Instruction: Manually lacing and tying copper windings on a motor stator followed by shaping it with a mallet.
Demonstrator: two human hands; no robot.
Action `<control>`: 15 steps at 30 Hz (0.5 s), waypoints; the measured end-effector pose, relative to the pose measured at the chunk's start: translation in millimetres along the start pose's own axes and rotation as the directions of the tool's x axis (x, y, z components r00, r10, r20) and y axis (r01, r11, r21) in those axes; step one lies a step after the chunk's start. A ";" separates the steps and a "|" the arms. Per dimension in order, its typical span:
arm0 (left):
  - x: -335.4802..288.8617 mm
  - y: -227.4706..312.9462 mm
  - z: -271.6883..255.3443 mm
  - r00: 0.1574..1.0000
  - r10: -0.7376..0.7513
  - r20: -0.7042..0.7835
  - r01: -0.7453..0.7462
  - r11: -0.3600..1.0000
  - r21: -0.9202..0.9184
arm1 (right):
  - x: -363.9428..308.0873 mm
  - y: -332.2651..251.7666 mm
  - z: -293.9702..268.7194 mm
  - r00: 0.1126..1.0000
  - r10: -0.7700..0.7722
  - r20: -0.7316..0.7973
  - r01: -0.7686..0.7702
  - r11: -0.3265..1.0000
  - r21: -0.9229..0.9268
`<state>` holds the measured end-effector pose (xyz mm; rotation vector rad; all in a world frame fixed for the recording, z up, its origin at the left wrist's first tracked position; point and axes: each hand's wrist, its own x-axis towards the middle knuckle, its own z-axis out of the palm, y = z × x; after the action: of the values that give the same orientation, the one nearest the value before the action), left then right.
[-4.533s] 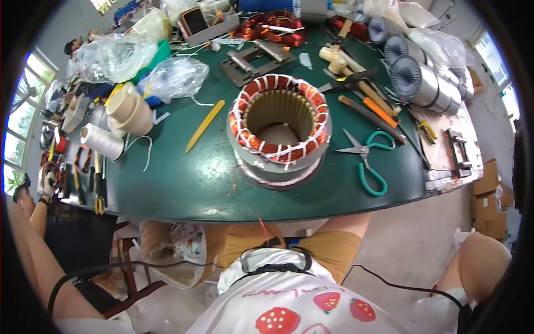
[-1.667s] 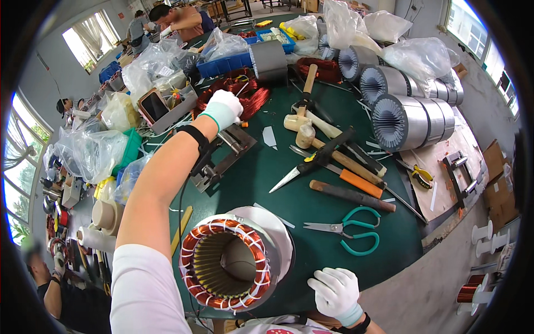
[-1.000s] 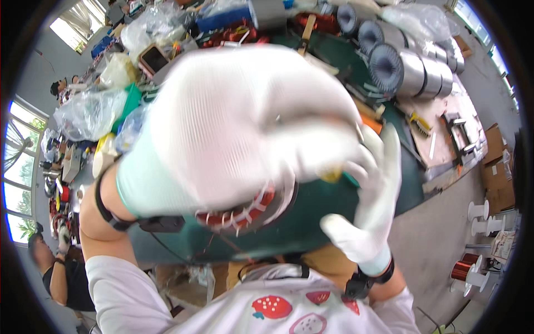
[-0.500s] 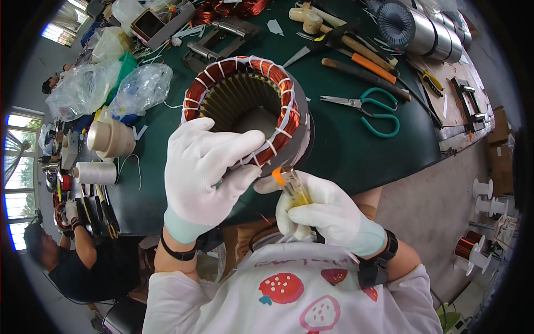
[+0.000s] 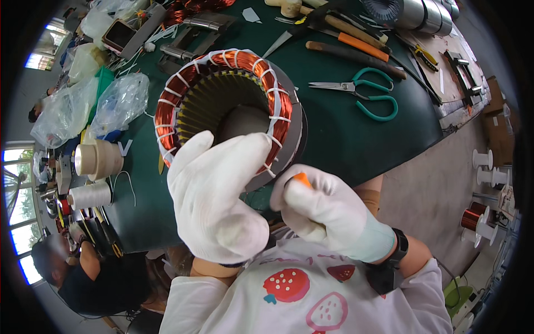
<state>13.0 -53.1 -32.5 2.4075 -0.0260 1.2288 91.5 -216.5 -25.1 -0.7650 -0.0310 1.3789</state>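
A motor stator (image 5: pixel 280 111) stands on the green table, its copper winding ring laced with white cord. In front of its near rim is my gloved left hand (image 5: pixel 219 200), fingers stretched out and apart, holding nothing visible. The fingertips overlap the rim; whether they touch it I cannot tell. A short white cord end (image 5: pixel 269 170) sticks out from the rim between my hands. To the right, my gloved right hand (image 5: pixel 328 209) is closed around a lighter (image 5: pixel 302 179). Only its orange part shows; the glove hides the rest.
Green-handled scissors (image 5: pixel 375 94) lie right of the stator. Beyond them are wooden-handled tools (image 5: pixel 356 59) and yellow pliers (image 5: pixel 425 57). White thread spools (image 5: pixel 90 196) and plastic bags (image 5: pixel 119 103) crowd the left. A co-worker (image 5: pixel 94 273) sits at the lower left.
My left hand has turned and drawn down toward me, its fingers opening out. My right hand has closed further over the lighter, hiding its yellow body. The stator appears shifted left with the view.
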 end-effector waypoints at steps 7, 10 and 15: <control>9.0 3.5 9.0 0.999 -0.046 0.025 0.048 0.994 -0.099 | 11.0 7.5 -1.2 0.990 0.069 -0.119 -0.069 0.998 0.010; 16.1 1.1 2.7 0.994 0.025 0.104 -0.017 0.997 -0.080 | 8.9 8.2 -0.1 0.993 0.052 -0.109 -0.052 0.999 0.006; 4.2 3.6 10.9 0.999 -0.011 -0.040 0.007 0.996 -0.094 | 8.5 -1.9 14.7 0.982 0.010 -0.190 -0.030 0.994 -0.103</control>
<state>23.1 -59.8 -33.5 2.2995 -0.0592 1.2438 88.5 -202.1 -16.4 -0.9848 0.0530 1.3258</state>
